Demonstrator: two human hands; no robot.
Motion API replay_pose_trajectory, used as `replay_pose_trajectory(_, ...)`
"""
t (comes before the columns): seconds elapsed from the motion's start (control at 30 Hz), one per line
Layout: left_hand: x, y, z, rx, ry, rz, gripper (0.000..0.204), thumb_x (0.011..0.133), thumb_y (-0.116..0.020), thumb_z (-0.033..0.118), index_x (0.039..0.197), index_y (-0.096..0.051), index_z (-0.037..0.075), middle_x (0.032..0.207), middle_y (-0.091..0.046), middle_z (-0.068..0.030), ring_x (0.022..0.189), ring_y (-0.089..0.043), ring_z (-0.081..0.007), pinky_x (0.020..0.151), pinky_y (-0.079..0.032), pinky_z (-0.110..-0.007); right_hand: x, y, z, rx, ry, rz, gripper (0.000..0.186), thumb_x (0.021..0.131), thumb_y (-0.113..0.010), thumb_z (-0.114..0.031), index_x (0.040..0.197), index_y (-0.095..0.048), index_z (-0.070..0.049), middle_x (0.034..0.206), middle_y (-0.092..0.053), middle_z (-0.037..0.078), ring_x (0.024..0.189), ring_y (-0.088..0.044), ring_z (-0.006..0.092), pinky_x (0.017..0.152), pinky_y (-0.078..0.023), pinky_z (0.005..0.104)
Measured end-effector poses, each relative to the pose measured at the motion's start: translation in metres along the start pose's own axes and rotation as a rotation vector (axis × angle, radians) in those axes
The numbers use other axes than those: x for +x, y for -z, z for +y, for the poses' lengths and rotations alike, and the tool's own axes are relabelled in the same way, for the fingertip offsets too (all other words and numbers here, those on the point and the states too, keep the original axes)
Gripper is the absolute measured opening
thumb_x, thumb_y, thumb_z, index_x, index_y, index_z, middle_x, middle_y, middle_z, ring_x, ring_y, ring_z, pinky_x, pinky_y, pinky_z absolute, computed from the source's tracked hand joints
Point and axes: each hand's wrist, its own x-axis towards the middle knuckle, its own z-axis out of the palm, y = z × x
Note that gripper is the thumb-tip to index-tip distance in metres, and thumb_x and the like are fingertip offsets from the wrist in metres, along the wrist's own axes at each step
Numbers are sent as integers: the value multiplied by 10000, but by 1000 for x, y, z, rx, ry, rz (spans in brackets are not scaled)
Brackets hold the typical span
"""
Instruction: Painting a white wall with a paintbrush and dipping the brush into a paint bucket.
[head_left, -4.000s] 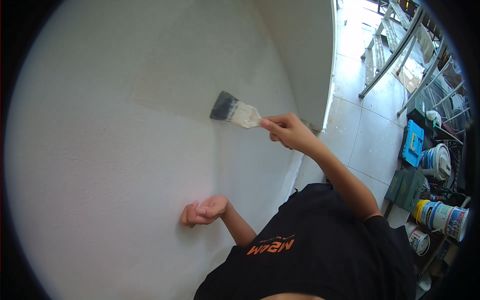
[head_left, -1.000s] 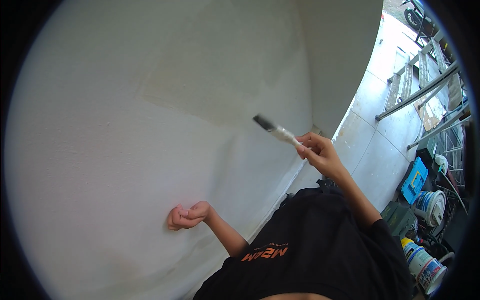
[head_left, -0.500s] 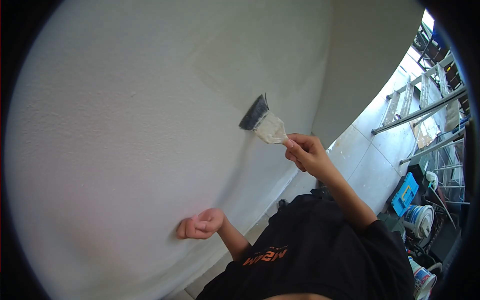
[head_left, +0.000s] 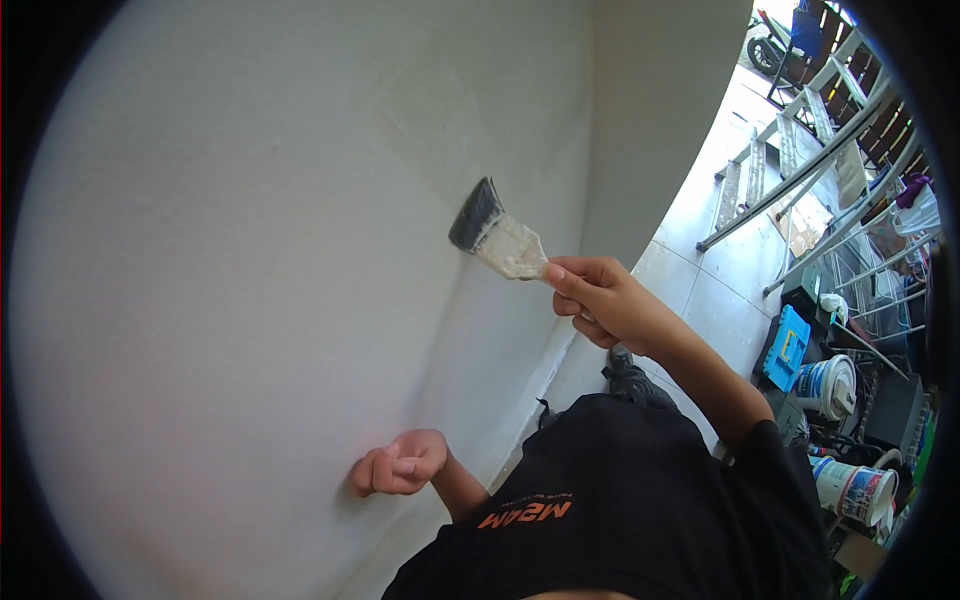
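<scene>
A flat paintbrush (head_left: 512, 247) with dark bristles and a pale, paint-crusted body is pinched by its handle in my right hand (head_left: 610, 300). Its bristles point up and left, at or close to the off-white wall (head_left: 250, 250); whether they touch it I cannot tell. Lower down, my left hand (head_left: 400, 462) is closed with its fingers curled in, the knuckles against or just beside the wall. Nothing shows between those fingers.
An adjoining wall (head_left: 660, 110) meets this one at a corner. On the tiled floor (head_left: 690, 300) to the right stand a metal stepladder (head_left: 790, 180), a blue toolbox (head_left: 785, 348), a paint bucket (head_left: 828, 388) and another white bucket (head_left: 855, 490). My shoe (head_left: 635, 380) is near the wall's base.
The view has turned, bringing my shoe and more of the cluttered floor into sight. The paintbrush and my right hand appear slightly farther left; my left hand stays closed by the wall.
</scene>
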Motion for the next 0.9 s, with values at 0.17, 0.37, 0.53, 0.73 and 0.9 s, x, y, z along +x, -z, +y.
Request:
replay_pose_trajectory(0.17, 2, 9, -1, -179, 59, 35, 193, 822, -336, 162, 671, -409, 66, 620, -398, -29, 604, -364, -162, 561, -294, -278, -16, 11, 34, 5, 130, 34, 416, 946, -433, -395, 1102, -574, -36, 575, -342, -57, 384, -236, 7, 334, -164, 179)
replay_pose_trajectory(0.37, -2, 15, -13, -202, -67, -26, 197, 830, -332, 172, 688, -418, 66, 623, -394, -31, 597, -355, -159, 552, -286, -280, -3, 11, 57, -48, 206, 107, 420, 939, -443, -407, 1016, -623, -36, 539, -344, -53, 363, -245, 9, 329, -162, 180)
replay_pose_trajectory(0.53, -6, 14, -13, -222, -99, -29, 206, 836, -341, 189, 675, -407, 79, 609, -386, -22, 591, -343, -160, 568, -280, -290, 16, 6, 51, -144, 210, 75, 428, 937, -445, -409, 1029, -624, -31, 535, -348, -51, 364, -252, 8, 327, -174, 180)
replay_pose_trajectory(0.73, -7, 19, -4, -266, -111, 43, 201, 821, -348, 203, 653, -393, 102, 596, -378, 1, 593, -344, -146, 581, -273, -291, 7, 5, 18, -219, 83, 56, 463, 918, -485, -416, 1057, -626, 2, 545, -395, -40, 367, -268, 16, 329, -194, 192)
replay_pose_trajectory(0.9, -5, 20, -7, -230, -127, -23, 183, 798, -364, 195, 640, -398, 109, 584, -377, 15, 595, -350, -146, 601, -278, -298, 0, -5, -15, -420, -98, 109, 481, 914, -494, -382, 1113, -574, 49, 559, -410, -7, 361, -285, 39, 315, -212, 186)
